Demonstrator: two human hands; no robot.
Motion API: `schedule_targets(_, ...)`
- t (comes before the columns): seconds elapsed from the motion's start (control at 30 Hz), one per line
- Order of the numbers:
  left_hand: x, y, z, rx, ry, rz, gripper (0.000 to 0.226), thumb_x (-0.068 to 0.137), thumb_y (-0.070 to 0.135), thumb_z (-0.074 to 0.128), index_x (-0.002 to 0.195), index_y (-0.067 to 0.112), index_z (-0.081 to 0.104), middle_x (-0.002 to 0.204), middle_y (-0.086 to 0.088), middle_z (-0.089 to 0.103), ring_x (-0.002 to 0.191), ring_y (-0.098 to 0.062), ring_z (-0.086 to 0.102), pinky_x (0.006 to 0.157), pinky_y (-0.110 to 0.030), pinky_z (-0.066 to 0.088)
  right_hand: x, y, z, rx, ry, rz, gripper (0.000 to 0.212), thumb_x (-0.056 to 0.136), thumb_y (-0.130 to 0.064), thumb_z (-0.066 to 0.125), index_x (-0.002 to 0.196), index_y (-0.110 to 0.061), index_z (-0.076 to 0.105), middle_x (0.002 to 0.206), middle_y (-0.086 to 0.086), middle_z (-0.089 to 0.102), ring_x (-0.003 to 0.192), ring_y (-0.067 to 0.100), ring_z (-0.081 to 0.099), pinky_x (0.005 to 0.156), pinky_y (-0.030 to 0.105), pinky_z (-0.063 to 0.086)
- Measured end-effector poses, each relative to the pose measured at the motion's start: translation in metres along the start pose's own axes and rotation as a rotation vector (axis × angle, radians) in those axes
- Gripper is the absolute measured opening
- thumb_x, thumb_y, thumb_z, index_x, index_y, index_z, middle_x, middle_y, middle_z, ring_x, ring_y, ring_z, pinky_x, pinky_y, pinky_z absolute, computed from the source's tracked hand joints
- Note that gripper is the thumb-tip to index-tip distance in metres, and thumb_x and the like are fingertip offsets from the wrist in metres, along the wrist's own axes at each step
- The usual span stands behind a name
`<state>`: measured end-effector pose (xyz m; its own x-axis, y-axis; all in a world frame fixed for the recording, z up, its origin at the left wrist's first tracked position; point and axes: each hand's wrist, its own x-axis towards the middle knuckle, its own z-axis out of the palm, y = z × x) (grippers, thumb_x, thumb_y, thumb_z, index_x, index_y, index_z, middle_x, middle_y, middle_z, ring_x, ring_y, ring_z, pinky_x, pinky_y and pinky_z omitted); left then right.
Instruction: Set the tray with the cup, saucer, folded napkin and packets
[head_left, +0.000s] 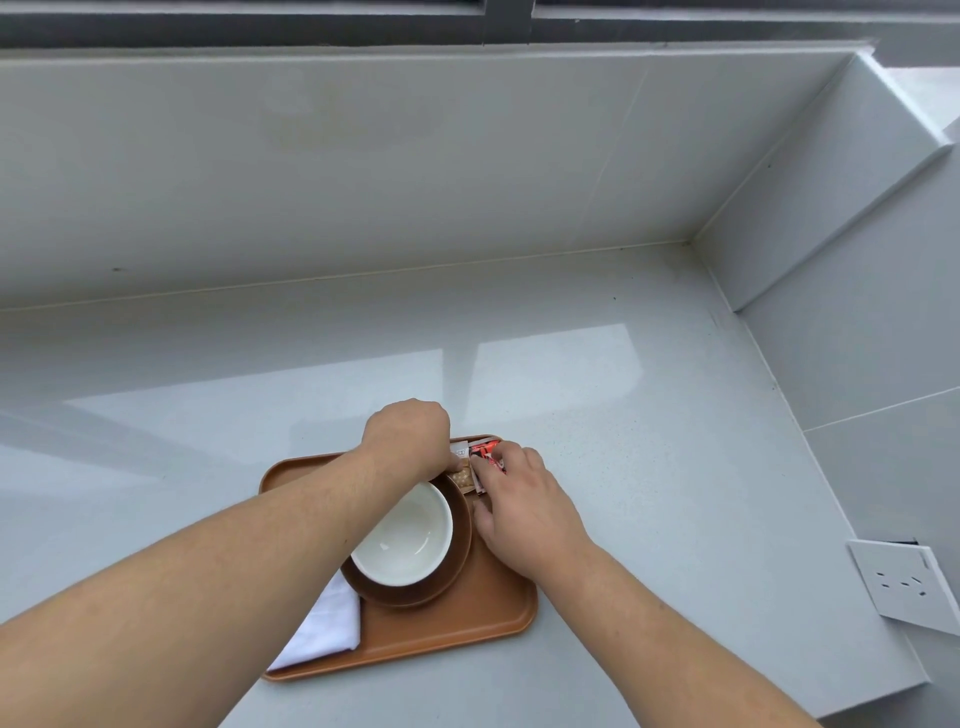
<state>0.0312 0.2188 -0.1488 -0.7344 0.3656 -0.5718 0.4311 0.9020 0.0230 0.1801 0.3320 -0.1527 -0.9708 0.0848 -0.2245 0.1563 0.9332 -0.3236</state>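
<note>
An orange-brown tray (467, 618) lies on the pale counter. On it a white cup (402, 535) sits in a dark brown saucer (457, 561). A folded white napkin (327, 621) rests at the tray's near left, partly under my left forearm. At the tray's far right corner lie the packets: a white and brown one (461, 467) and a red one (485, 451). My left hand (408, 439) is curled over the white and brown packet, fingers down on it. My right hand (519, 499) touches the red packet with its fingertips.
The grey counter (649, 467) runs back to a tiled wall (363, 171) and a side wall at the right. A white wall socket (901, 584) is on the side wall at the near right.
</note>
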Motion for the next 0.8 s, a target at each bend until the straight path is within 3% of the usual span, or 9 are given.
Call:
schedule_targets(0.27, -0.005, -0.007, 0.000, -0.036, -0.011, -0.051, 0.045, 0.080, 0.060, 0.072, 0.066, 0.021, 0.053, 0.072, 0.003, 0.057, 0.071, -0.021, 0.056, 0.057, -0.030, 0.039, 0.010, -0.001, 0.002, -0.001, -0.021, -0.020, 0.051, 0.087, -0.023, 0.056, 0.138, -0.018, 0.055, 0.129, 0.005, 0.050, 0.115, 0.025, 0.047, 0.088, 0.035, 0.053)
schedule_targets(0.43, -0.011, -0.008, -0.002, -0.016, 0.001, -0.025, 0.041, 0.083, 0.058, 0.068, 0.069, 0.021, 0.056, 0.074, 0.003, 0.059, 0.070, -0.020, 0.056, 0.055, -0.029, 0.037, 0.010, -0.003, 0.001, -0.067, 0.003, -0.038, 0.042, 0.087, -0.027, 0.055, 0.127, -0.018, 0.062, 0.122, 0.006, 0.056, 0.104, 0.028, 0.051, 0.086, 0.037, 0.051)
schedule_targets(0.5, -0.014, -0.008, -0.005, -0.030, 0.013, -0.004, 0.039, 0.085, 0.059, 0.064, 0.076, 0.021, 0.063, 0.078, 0.003, 0.063, 0.076, -0.021, 0.060, 0.058, -0.030, 0.040, 0.012, -0.005, -0.003, -0.109, 0.027, -0.042, 0.034, 0.093, -0.032, 0.050, 0.121, -0.020, 0.066, 0.117, 0.004, 0.061, 0.100, 0.028, 0.052, 0.085, 0.038, 0.050)
schedule_targets(0.63, -0.029, -0.012, -0.019, -0.114, 0.094, 0.057, 0.042, 0.090, 0.061, 0.055, 0.088, 0.023, 0.072, 0.084, 0.004, 0.070, 0.082, -0.020, 0.065, 0.061, -0.030, 0.046, 0.017, -0.011, -0.024, -0.096, 0.140, -0.035, 0.041, 0.101, -0.043, 0.039, 0.120, -0.022, 0.069, 0.110, 0.000, 0.066, 0.101, 0.027, 0.056, 0.086, 0.040, 0.050)
schedule_targets(0.8, -0.056, -0.025, -0.061, -0.233, 0.295, 0.177, 0.051, 0.091, 0.063, 0.054, 0.130, 0.033, 0.063, 0.132, 0.011, 0.065, 0.123, -0.016, 0.058, 0.092, -0.038, 0.053, 0.028, -0.028, -0.078, -0.062, 0.247, -0.035, 0.051, 0.104, -0.048, 0.033, 0.142, -0.022, 0.055, 0.136, 0.003, 0.060, 0.129, 0.027, 0.046, 0.106, 0.043, 0.043)
